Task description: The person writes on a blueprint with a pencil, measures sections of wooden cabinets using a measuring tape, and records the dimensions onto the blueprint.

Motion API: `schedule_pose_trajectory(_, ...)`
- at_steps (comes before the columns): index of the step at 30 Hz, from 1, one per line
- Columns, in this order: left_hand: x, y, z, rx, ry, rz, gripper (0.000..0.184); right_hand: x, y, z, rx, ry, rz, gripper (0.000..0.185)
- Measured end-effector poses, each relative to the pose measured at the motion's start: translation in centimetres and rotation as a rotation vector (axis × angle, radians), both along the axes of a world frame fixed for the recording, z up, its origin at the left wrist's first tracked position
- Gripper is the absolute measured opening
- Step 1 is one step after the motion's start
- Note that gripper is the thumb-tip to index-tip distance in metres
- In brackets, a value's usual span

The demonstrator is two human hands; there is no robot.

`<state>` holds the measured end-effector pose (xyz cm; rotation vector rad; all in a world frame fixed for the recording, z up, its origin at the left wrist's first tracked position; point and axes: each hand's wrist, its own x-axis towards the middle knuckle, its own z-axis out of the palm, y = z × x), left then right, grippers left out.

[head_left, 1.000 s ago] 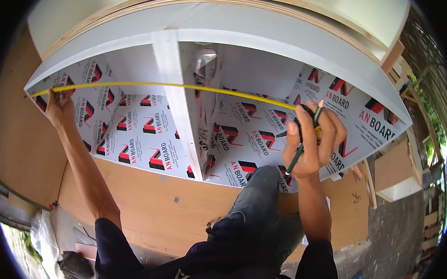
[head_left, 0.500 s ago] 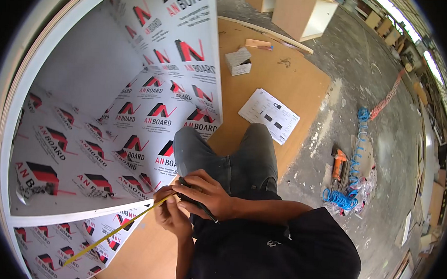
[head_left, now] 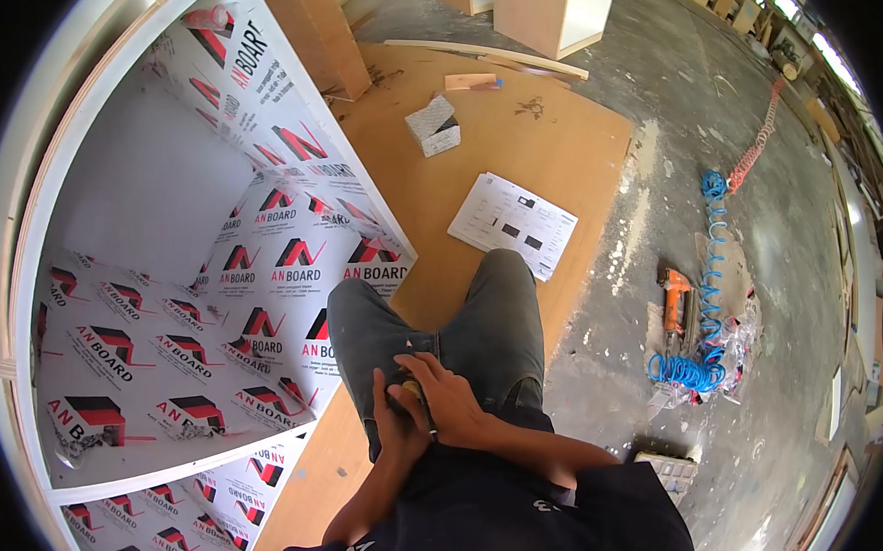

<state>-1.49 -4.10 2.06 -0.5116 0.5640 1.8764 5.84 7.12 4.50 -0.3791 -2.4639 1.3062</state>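
My left hand is closed around a tape measure, of which only a dark and yellowish part shows between the fingers. My right hand lies over it from the right, fingers bent, with a thin dark pen in its grip, mostly hidden. Both hands meet in front of my lap. To the left stands an open white cabinet, its inner panels covered in film printed "AN BOARD". Printed sheets lie on the brown board beyond my knees.
A small white box and a wood offcut sit on the brown board. On the concrete floor at right are an orange air nailer and a coiled blue hose. Another cabinet stands at the back.
The yellow tape blade that stretched from my hands toward the lower left no longer shows. My hands have drawn together over my lap, and the view has shifted.
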Motion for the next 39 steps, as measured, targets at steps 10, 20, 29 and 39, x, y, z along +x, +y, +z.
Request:
schedule_pose_trajectory(10,-1.6,0.5,-2.8,-0.071,-0.001,0.104,0.031,3.6,6.6,2.3,-0.586,0.243,-0.312,0.023)
schedule_pose_trajectory(20,-2.1,-0.6,-2.6,0.097,0.228,0.010,0.021,6.7,18.6,-4.9,-0.178,0.435,-0.902,0.013)
schedule_pose_trajectory(29,-5.2,-3.1,-1.7,0.115,0.501,0.071,0.023,3.9,34.9,-19.7,-0.133,-0.462,-0.992,0.046)
schedule_pose_trajectory(39,-4.1,-4.4,-1.5,-0.032,0.547,0.051,0.024,0.0,42.0,-28.8,0.200,-0.788,-0.659,0.111)
